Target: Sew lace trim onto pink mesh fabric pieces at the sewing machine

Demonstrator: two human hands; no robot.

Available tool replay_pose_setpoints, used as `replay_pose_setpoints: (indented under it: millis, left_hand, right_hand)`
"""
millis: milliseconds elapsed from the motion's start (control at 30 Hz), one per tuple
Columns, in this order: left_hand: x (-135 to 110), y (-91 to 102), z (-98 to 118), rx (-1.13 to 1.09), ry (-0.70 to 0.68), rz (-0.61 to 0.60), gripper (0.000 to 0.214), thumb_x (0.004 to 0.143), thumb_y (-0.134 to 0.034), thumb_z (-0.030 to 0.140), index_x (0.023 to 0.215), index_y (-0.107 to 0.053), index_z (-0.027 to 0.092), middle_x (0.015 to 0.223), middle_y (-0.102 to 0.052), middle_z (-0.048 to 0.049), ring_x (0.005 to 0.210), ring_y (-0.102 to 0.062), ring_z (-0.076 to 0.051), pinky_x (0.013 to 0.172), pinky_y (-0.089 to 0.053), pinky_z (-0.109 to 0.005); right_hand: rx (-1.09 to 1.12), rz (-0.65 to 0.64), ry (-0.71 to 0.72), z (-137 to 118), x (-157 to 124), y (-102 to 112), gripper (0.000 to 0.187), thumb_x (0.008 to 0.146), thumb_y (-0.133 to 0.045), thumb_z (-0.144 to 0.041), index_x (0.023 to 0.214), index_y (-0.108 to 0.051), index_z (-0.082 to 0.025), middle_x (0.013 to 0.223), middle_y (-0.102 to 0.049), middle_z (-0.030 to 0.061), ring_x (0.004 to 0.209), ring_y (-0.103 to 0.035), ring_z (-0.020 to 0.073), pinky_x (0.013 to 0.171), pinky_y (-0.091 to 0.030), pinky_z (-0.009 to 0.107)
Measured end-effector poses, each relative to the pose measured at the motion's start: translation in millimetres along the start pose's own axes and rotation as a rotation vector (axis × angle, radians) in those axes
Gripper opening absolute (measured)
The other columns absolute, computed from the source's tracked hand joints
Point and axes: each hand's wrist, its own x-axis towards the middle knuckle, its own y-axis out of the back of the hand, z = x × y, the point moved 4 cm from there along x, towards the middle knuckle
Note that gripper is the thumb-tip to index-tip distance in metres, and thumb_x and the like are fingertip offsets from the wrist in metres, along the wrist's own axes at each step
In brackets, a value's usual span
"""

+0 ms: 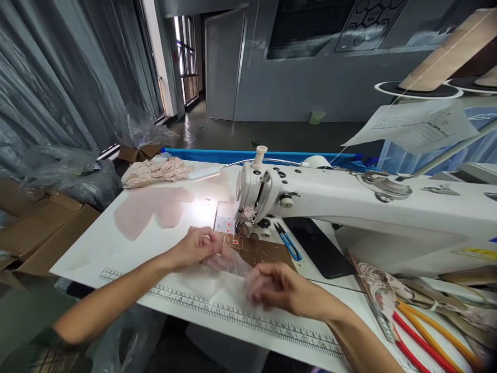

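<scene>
A piece of sheer pale pink fabric (232,261) lies in front of the sewing machine (310,189), stretched between my two hands. My left hand (199,247) is closed, its fingertips pinching the fabric just before the needle area. Nearer the table edge, my right hand (281,287) has curled fingers at the fabric's other side; motion blurs the fingertips, but they appear closed on it. Under the fabric and beyond it is a brown plate (264,252) scattered with thread ends. The machine's lamp lights the needle plate (225,224).
Sheer pink cut pieces (149,210) and a bundle of lace (155,172) lie at left. Blue thread snips (288,242) and a black phone (318,248) sit under the machine arm. Red- and orange-handled tools (423,331) are at right. A printed ruler (233,313) follows the front edge.
</scene>
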Motion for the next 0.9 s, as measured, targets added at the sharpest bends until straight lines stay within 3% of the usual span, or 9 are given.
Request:
replay_pose_setpoints:
  millis: [67, 167, 333, 433, 500, 600, 667, 767, 900]
  left_hand:
    - [-24, -13.7, -3, 0.112, 0.146, -0.195, 0.048, 0.074, -0.075, 0.053, 0.083, -0.045, 0.017, 0.077, -0.073, -0.0068, 0.055, -0.069, -0.017, 0.05, -0.053, -0.025]
    - [-42, -15.7, -1, 0.246, 0.197, -0.242, 0.041, 0.079, -0.07, 0.048, 0.093, -0.046, 0.018, 0.079, -0.071, -0.0044, 0.055, -0.068, -0.016, 0.045, -0.049, -0.022]
    - [-8, 17.2, 17, 0.88, -0.256, 0.079, 0.023, 0.087, -0.06, 0.032, 0.104, -0.055, 0.018, 0.071, -0.066, -0.0013, 0.061, -0.063, -0.015, 0.057, -0.049, -0.026]
    - [12, 33.4, 23, 1.186, -0.428, 0.248, 0.017, 0.086, -0.062, 0.027, 0.1, -0.061, 0.018, 0.084, -0.067, -0.0064, 0.077, -0.063, -0.021, 0.071, -0.05, -0.033]
    - [17, 37.2, 24, 1.251, -0.531, 0.269, 0.014, 0.086, -0.061, 0.027, 0.097, -0.064, 0.018, 0.1, -0.066, -0.011, 0.09, -0.063, -0.025, 0.079, -0.049, -0.037]
    - [16, 36.3, 24, 1.162, -0.661, 0.212, 0.016, 0.089, -0.057, 0.028, 0.096, -0.067, 0.018, 0.108, -0.064, -0.0128, 0.092, -0.062, -0.023, 0.079, -0.05, -0.035]
    - [14, 37.1, 22, 1.017, -0.634, 0.187, 0.022, 0.09, -0.057, 0.034, 0.097, -0.067, 0.016, 0.093, -0.067, -0.0102, 0.076, -0.062, -0.018, 0.068, -0.05, -0.029]
    - [15, 39.9, 14, 0.7, -0.385, 0.064, 0.039, 0.088, -0.057, 0.05, 0.104, -0.064, 0.014, 0.067, -0.063, -0.0029, 0.052, -0.056, -0.012, 0.049, -0.045, -0.022]
    - [13, 42.9, 2, 0.371, -0.149, -0.154, 0.069, 0.082, -0.053, 0.07, 0.124, -0.052, 0.015, 0.08, -0.065, -0.0052, 0.059, -0.065, -0.016, 0.045, -0.049, -0.023]
  right_hand:
    - [-0.001, -0.127, -0.063, 4, -22, -1, 0.038, 0.073, -0.078, -0.045, 0.093, -0.066, -0.014, 0.082, -0.071, 0.0071, 0.069, -0.067, 0.0148, 0.058, -0.047, 0.024]
    - [-0.017, -0.011, -0.095, 9, -31, 17, 0.043, 0.072, -0.077, -0.051, 0.093, -0.066, -0.015, 0.081, -0.071, 0.007, 0.067, -0.068, 0.016, 0.056, -0.048, 0.024]
    - [-0.181, 0.584, 0.071, 3, 7, 55, 0.049, 0.068, -0.074, -0.057, 0.092, -0.064, -0.016, 0.072, -0.067, 0.0042, 0.063, -0.063, 0.0159, 0.058, -0.047, 0.028]
    - [-0.389, 0.71, 0.104, -2, 20, 58, 0.041, 0.077, -0.065, -0.055, 0.091, -0.065, -0.016, 0.065, -0.064, 0.0031, 0.063, -0.059, 0.0174, 0.06, -0.044, 0.031]
    - [-0.492, 0.736, 0.111, -3, 18, 55, 0.042, 0.078, -0.064, -0.055, 0.094, -0.066, -0.017, 0.066, -0.062, 0.002, 0.063, -0.057, 0.0174, 0.059, -0.042, 0.031]
    - [-0.508, 0.742, 0.148, -4, 11, 46, 0.042, 0.075, -0.066, -0.055, 0.095, -0.067, -0.018, 0.062, -0.054, -0.0024, 0.056, -0.048, 0.0137, 0.053, -0.036, 0.027]
    - [-0.45, 0.701, 0.168, -4, 14, 34, 0.038, 0.075, -0.065, -0.053, 0.09, -0.066, -0.018, 0.058, -0.048, -0.0046, 0.052, -0.042, 0.0112, 0.049, -0.033, 0.025]
    - [-0.266, 0.574, 0.144, -6, 35, 10, 0.038, 0.075, -0.066, -0.055, 0.086, -0.065, -0.018, 0.059, -0.05, -0.0043, 0.049, -0.041, 0.0095, 0.045, -0.032, 0.023]
    - [0.009, 0.4, 0.188, -20, 68, -16, 0.052, 0.07, -0.072, -0.059, 0.101, -0.065, -0.018, 0.083, -0.065, 0.0029, 0.067, -0.06, 0.0138, 0.06, -0.051, 0.026]
